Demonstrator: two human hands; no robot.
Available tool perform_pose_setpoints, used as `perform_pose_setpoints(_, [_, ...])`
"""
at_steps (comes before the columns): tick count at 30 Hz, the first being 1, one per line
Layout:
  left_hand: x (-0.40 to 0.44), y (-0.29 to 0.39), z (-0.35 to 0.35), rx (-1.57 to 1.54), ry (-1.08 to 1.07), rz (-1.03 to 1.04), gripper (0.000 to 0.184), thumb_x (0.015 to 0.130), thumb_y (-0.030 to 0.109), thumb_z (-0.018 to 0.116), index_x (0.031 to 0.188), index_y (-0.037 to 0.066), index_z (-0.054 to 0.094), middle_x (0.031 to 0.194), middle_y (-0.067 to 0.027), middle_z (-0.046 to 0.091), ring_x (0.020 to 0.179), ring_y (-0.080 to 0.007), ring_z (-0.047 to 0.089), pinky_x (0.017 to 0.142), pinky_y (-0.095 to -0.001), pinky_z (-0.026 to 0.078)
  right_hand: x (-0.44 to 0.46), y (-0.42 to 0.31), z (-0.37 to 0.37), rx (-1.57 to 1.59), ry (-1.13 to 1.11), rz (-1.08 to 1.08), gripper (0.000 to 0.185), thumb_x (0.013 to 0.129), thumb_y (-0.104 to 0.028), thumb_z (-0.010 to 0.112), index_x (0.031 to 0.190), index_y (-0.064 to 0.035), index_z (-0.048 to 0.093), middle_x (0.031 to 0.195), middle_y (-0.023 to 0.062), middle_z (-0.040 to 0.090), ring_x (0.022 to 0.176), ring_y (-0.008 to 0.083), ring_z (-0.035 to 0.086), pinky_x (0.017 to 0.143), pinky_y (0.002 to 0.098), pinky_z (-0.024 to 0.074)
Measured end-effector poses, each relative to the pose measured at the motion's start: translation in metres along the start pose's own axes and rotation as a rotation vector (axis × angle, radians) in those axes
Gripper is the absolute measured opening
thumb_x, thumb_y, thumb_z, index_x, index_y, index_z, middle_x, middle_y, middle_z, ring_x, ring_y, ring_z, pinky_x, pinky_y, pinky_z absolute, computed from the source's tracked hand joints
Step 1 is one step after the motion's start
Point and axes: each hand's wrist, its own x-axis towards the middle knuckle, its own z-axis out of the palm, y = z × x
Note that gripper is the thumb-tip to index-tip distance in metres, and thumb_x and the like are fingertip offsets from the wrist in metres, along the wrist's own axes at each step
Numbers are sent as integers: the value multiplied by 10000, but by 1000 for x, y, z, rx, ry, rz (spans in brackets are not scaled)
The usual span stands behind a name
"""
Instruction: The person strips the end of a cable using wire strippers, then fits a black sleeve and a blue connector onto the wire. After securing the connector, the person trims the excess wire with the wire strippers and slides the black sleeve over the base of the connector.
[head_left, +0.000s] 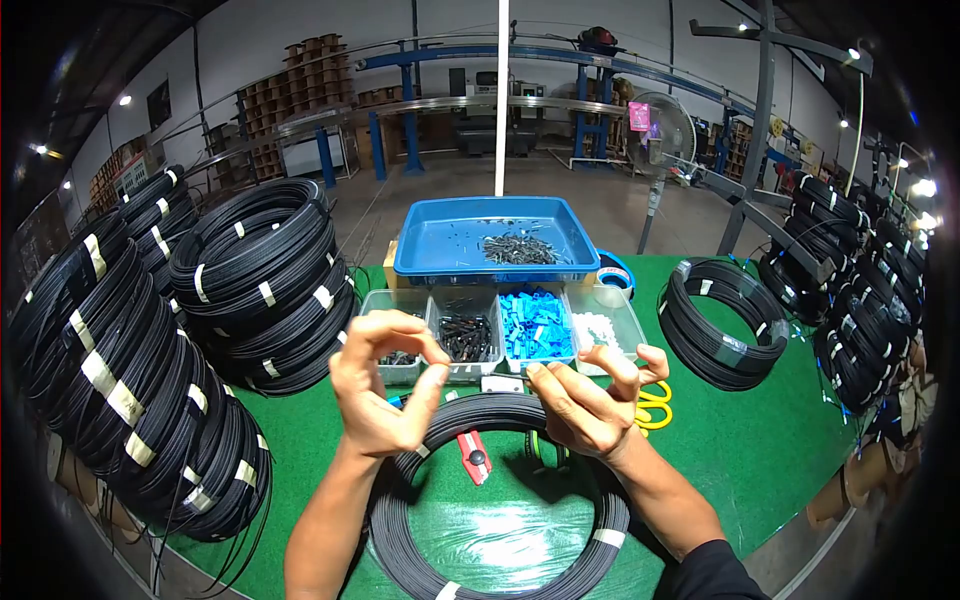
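Note:
My left hand (388, 388) is raised over the near part of a black cable coil (395, 535), its thumb and forefinger curled together in a pinch. Across from it, my right hand (597, 400) also pinches, thumb against forefinger, with the other fingers bent. Anything between either set of fingertips is too small to make out. Behind the fingers is a small white piece (502, 384) at the coil's far edge. Inside the coil lies a red tool with a black knob (476, 457). Yellow-handled scissors (655, 408) lie just right of my right hand.
Clear bins hold black parts (464, 338), blue connectors (536, 322) and white pieces (595, 330). Behind them sits a blue tray (440, 262) with dark bits. Cable coils are stacked at left (260, 285); another coil (722, 325) lies right on the green tabletop (700, 450).

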Motion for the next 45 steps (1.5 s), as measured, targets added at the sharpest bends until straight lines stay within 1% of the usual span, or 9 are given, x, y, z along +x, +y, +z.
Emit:
perform_pose_setpoints(6, [-2, 6, -1, -32, -131, -49, 493, 674, 12, 721, 1128, -14, 530, 1022, -144, 619, 855, -193, 678, 845, -321, 514, 0, 0, -2, 45, -33, 0, 275, 698, -172, 719, 964, -192, 788, 904, -93, 691, 942, 160, 545, 1007, 498, 228])
perform_pose_setpoints(17, [-5, 2, 11, -14, -72, -14, 399, 706, -53, 724, 1072, 16, 582, 754, -71, 696, 733, -150, 705, 754, -257, 513, 0, 3, -1, 81, -50, 2, 249, 708, -200, 716, 948, -187, 781, 875, -77, 700, 911, 171, 547, 984, 490, 238])
perform_pose_setpoints(19, [-6, -1, 0, -45, -94, -66, 432, 732, -73, 701, 1115, -8, 514, 970, -120, 619, 817, -154, 651, 817, -298, 518, 2, 5, -1, 91, -52, 21, 239, 698, -197, 727, 931, -182, 777, 859, -72, 701, 909, 180, 547, 975, 483, 242])
perform_pose_setpoints(21, [-5, -3, -7, -47, -49, -60, 438, 741, -45, 701, 1132, -12, 507, 1002, -128, 606, 828, -154, 637, 843, -312, 506, 6, 7, 1, 212, -30, 84, 281, 675, -136, 754, 956, -140, 757, 838, -64, 682, 891, 207, 561, 919, 473, 308])
perform_pose_setpoints(23, [-1, -3, -7, 19, -15, 8, 464, 682, -44, 709, 1114, -2, 545, 847, -107, 683, 798, -169, 696, 811, -287, 515, 14, 12, 1, 414, -91, 155, 247, 686, -84, 782, 930, -90, 744, 792, -11, 684, 867, 259, 560, 843, 376, 435])
perform_pose_setpoints(26, [1, 1, -3, -53, -66, 30, 472, 651, -24, 705, 1099, -6, 559, 870, -124, 688, 824, -208, 680, 809, -318, 516, 17, 25, 0, 858, -382, 435, 93, 807, -147, 757, 862, -73, 745, 782, 15, 687, 947, 244, 545, 871, 381, 428])
perform_pose_setpoints(32, [-2, 9, 7, 34, -100, 115, 460, 615, 21, 730, 1054, 12, 591, 926, -136, 707, 881, -260, 631, 819, -364, 504, 11, 44, -4, 1593, -644, 964, 173, 874, -155, 728, 869, 16, 751, 878, 63, 691, 973, 190, 578, 856, 316, 468])
perform_pose_setpoints(38, [-4, 12, 16, 76, -134, 171, 446, 621, 37, 752, 1042, 46, 604, 898, -94, 728, 885, -250, 625, 833, -384, 461, 17, 40, -10, 1793, -788, 1163, 189, 878, -145, 723, 866, 43, 741, 969, 127, 672, 729, 145, 616, 682, 249, 502])
perform_pose_setpoints(45, [-5, 14, 19, 112, -153, 219, 452, 609, 6, 772, 1029, 71, 618, 826, -8, 725, 844, -238, 641, 810, -391, 443, 15, 42, -10, 1825, -864, 1222, 181, 878, -134, 717, 860, 45, 735, 948, 121, 670, 726, 140, 617, 672, 251, 502])
